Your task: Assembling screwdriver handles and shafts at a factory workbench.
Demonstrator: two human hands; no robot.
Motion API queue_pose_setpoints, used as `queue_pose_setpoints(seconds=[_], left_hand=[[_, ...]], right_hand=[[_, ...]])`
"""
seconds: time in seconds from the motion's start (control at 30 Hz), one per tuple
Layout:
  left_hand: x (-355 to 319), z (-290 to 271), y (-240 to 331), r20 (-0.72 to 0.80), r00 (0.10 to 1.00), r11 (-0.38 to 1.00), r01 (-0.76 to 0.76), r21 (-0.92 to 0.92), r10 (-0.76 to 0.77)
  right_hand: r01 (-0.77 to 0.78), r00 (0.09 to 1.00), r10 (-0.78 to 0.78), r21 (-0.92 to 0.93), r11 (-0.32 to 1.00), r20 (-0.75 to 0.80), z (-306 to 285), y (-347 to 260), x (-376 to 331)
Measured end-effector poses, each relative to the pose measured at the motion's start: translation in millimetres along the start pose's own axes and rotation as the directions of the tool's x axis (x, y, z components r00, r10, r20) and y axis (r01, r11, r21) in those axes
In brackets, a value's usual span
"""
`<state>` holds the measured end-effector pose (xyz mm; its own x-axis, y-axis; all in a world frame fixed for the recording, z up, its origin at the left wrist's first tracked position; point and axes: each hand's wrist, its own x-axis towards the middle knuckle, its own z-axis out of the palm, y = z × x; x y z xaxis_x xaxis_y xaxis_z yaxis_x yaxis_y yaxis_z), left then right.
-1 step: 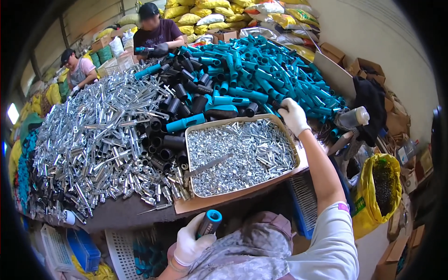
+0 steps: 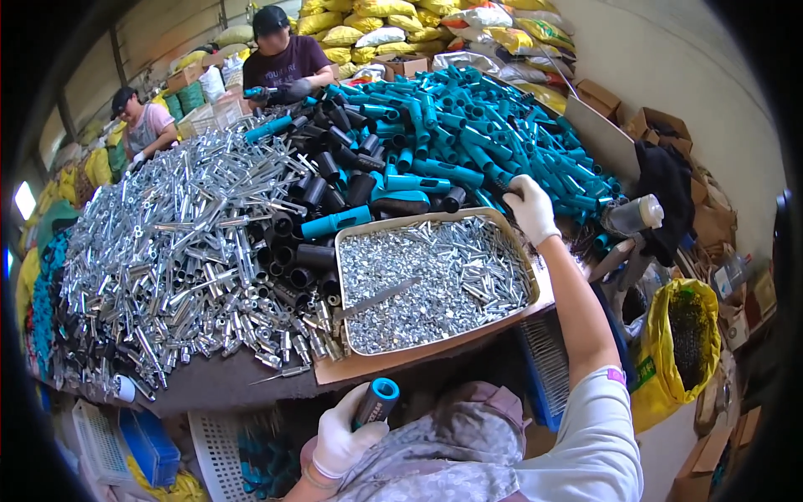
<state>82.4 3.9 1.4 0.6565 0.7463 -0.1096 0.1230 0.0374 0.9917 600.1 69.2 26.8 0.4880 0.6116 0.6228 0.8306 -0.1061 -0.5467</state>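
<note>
My left hand [image 2: 339,439], in a white glove, is low near my lap and grips a black tube with a blue end [image 2: 376,402], held upright. My right hand [image 2: 531,209], also gloved, reaches out past the far right corner of a metal tray [image 2: 337,284] full of small silver screws. Its fingers are curled around a blue tube [image 2: 504,186] at the near edge of the big heap of blue tubes [image 2: 468,125]. A flat metal blade [image 2: 381,297] lies on the screws.
Black tubes [image 2: 318,192] and a wide heap of silver metal parts [image 2: 167,251] cover the table's left. Two other people [image 2: 284,58] [image 2: 142,121] work at the far side. A plastic bottle [image 2: 631,216], a yellow sack [image 2: 677,351] and cardboard boxes [image 2: 661,125] stand at right; baskets [image 2: 217,452] below.
</note>
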Motion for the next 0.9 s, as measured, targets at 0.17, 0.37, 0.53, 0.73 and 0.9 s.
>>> queue_pose_setpoints(seconds=[0.17,0.37,0.53,0.73,0.9], left_hand=[[2.5,1.7,3.7,0.012,0.999,0.997,0.047,-0.064,-0.047],[4.6,-9.6,17.7,0.003,0.999,0.999,0.033,-0.018,-0.033],[15.9,-22.0,30.9,-0.052,0.991,0.964,-0.11,0.24,0.126],[20.9,-45.9,27.3,0.053,0.914,0.745,-0.36,0.561,0.401],[20.5,-51.5,34.0,-0.007,0.923,0.824,-0.341,0.452,0.386]], right_hand=[[0.068,0.993,-0.068,0.002,0.998,0.097,14.1,-5.1,0.6],[0.194,0.981,-0.187,0.255,0.947,-0.054,11.0,-99.7,-25.0],[0.358,0.642,-0.647,0.585,0.728,0.411,-16.5,-235.6,-113.3],[0.374,0.408,-0.416,0.266,0.888,0.813,-24.5,-293.1,-133.4],[0.158,0.327,-0.749,0.748,0.645,0.576,21.7,-260.9,-85.8]])
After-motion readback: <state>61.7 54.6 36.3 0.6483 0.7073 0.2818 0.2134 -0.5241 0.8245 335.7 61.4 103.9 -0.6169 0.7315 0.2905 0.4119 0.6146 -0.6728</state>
